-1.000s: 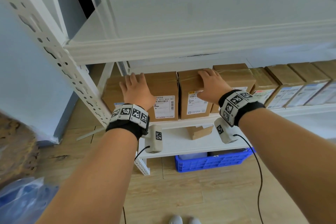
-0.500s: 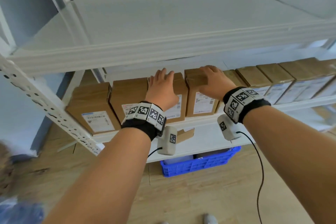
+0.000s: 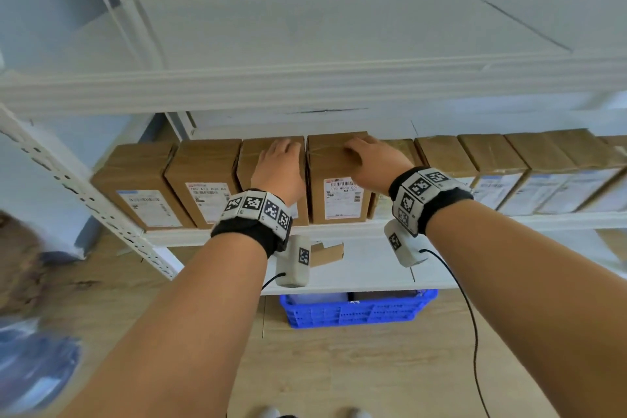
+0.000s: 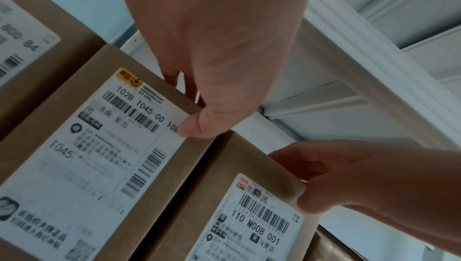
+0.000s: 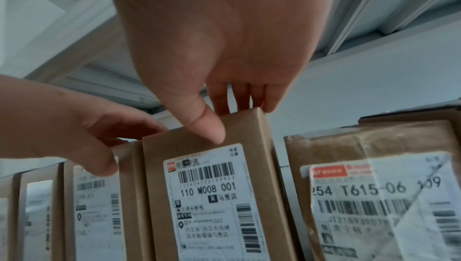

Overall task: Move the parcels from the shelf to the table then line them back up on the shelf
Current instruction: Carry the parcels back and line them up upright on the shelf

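Several brown cardboard parcels with white labels stand in a row on the middle shelf (image 3: 509,219). My left hand (image 3: 280,159) lies over the top of the third parcel from the left, labelled 102B T045 (image 3: 252,159) (image 4: 99,146). Its fingers reach over the top and its thumb (image 4: 187,129) presses the front label. My right hand (image 3: 369,159) grips the neighbouring parcel, labelled 110 M008 001 (image 3: 339,200) (image 5: 207,196). Here too the fingers hook over the top edge and the thumb (image 5: 212,131) is on the front face. Both parcels stand upright and touch each other.
Two more parcels (image 3: 203,180) stand to the left and several (image 3: 492,159) to the right. A bare upper shelf board (image 3: 305,88) hangs close above. Below are a small open carton (image 3: 325,253) and a blue crate (image 3: 356,310). The perforated white upright (image 3: 68,187) stands at left.
Both hands have shifted about one parcel to the right along the row since a second ago. The head view has swung so that more of the left end shows.
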A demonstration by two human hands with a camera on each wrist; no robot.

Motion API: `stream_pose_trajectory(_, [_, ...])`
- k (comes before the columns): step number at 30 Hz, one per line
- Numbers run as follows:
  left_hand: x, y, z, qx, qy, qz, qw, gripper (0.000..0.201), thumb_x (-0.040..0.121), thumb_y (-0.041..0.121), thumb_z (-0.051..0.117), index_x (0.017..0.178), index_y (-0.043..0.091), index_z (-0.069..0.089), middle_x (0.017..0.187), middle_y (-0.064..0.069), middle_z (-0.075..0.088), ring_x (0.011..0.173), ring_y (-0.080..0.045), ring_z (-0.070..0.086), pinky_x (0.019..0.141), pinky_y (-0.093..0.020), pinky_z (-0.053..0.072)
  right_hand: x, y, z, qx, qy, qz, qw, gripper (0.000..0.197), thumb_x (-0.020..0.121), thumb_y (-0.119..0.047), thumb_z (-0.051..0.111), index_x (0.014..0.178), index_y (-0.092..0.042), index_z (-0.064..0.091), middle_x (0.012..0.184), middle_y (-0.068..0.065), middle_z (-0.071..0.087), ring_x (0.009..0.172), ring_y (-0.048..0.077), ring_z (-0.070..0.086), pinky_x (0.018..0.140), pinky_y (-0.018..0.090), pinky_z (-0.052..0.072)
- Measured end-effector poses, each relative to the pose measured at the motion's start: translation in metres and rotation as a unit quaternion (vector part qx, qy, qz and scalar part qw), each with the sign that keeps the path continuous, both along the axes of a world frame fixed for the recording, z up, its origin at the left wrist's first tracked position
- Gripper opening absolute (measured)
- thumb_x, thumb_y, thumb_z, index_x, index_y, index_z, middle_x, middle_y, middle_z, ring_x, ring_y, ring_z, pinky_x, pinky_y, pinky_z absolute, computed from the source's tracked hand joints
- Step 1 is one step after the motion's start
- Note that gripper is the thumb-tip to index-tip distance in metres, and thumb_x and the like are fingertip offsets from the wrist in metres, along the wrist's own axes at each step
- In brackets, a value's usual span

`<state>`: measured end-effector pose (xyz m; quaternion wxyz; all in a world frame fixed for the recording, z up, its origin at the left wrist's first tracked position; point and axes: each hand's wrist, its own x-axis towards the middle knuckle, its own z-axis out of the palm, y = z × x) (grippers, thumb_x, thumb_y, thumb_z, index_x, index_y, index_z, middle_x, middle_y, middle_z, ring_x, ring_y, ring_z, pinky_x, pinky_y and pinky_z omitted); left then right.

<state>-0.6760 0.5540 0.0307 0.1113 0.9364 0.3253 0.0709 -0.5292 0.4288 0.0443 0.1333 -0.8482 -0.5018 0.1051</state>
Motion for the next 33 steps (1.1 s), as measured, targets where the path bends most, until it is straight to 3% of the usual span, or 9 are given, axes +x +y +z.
stream_pose_trajectory(5, [0.003,-0.004,-0.002,0.000,0.008,0.018,1.000,0.071,0.085,0.003,0.057,0.150,0.011,0.029,0.159,-0.008,0.021,0.149,-0.025,0.013,0.122,-0.045,0.011,0.002,0.000,-0.005,0.001,0.009,0.009,1.000,0.064,0.082,-0.010,0.055,0.143,-0.019,0.038,0.147,0.007,0.038,0.131,0.026,0.040,0.105,0.039,0.041])
stream_pose_trajectory(10, [0.016,-0.018,0.002,0.005,-0.006,-0.004,1.000,0.078,0.085,0.010,0.060,0.152,0.012,0.022,0.161,-0.009,0.017,0.149,-0.026,0.011,0.122,-0.046,0.011,0.002,-0.003,-0.007,0.025,0.013,-0.016,0.999,0.081,0.081,-0.010,0.060,0.153,-0.017,0.023,0.159,0.005,0.019,0.145,0.026,0.023,0.116,0.042,0.030])
stream_pose_trajectory(14, [0.040,-0.033,0.008,0.003,-0.014,-0.051,0.999,0.080,0.085,0.012,0.061,0.153,0.014,0.018,0.162,-0.009,0.010,0.150,-0.026,0.006,0.123,-0.045,0.007,0.012,-0.020,-0.003,0.040,0.012,-0.057,0.997,0.082,0.080,-0.007,0.061,0.152,-0.017,0.024,0.155,0.008,0.027,0.140,0.028,0.031,0.113,0.040,0.035])
stream_pose_trajectory(21, [0.088,-0.068,0.001,0.018,0.009,-0.126,0.992,0.077,0.085,0.025,0.062,0.152,0.017,0.024,0.162,-0.009,0.013,0.149,-0.029,0.008,0.121,-0.051,0.010,0.060,-0.079,-0.009,0.003,0.004,-0.124,0.992,0.081,0.077,-0.009,0.061,0.150,-0.015,0.027,0.154,0.007,0.028,0.142,0.028,0.028,0.113,0.040,0.033])
stream_pose_trajectory(26, [0.116,-0.089,0.000,0.050,0.052,-0.148,0.986,0.074,0.089,0.036,0.061,0.152,0.021,0.024,0.164,-0.004,0.009,0.151,-0.028,0.002,0.120,-0.052,0.004,0.092,-0.104,-0.015,-0.047,-0.010,-0.137,0.989,0.080,0.084,-0.005,0.058,0.153,-0.012,0.019,0.162,0.006,0.013,0.149,0.023,0.010,0.120,0.038,0.015])
stream_pose_trajectory(30, [0.134,-0.094,-0.008,0.071,0.110,-0.134,0.982,0.074,0.091,0.050,0.055,0.153,0.026,0.023,0.164,-0.001,0.010,0.151,-0.027,0.002,0.120,-0.054,0.000,0.108,-0.115,-0.020,-0.064,-0.017,-0.108,0.992,0.067,0.088,-0.005,0.054,0.149,-0.010,0.028,0.158,0.007,0.023,0.146,0.024,0.021,0.117,0.036,0.021])
stream_pose_trajectory(33, [0.136,-0.097,-0.015,0.088,0.110,-0.109,0.984,0.067,0.092,0.051,0.053,0.151,0.029,0.030,0.162,-0.002,0.019,0.151,-0.026,0.008,0.120,-0.053,-0.001,0.115,-0.118,-0.025,-0.049,-0.034,-0.087,0.994,0.060,0.092,-0.008,0.052,0.149,-0.013,0.031,0.157,0.003,0.027,0.144,0.023,0.027,0.116,0.036,0.023])
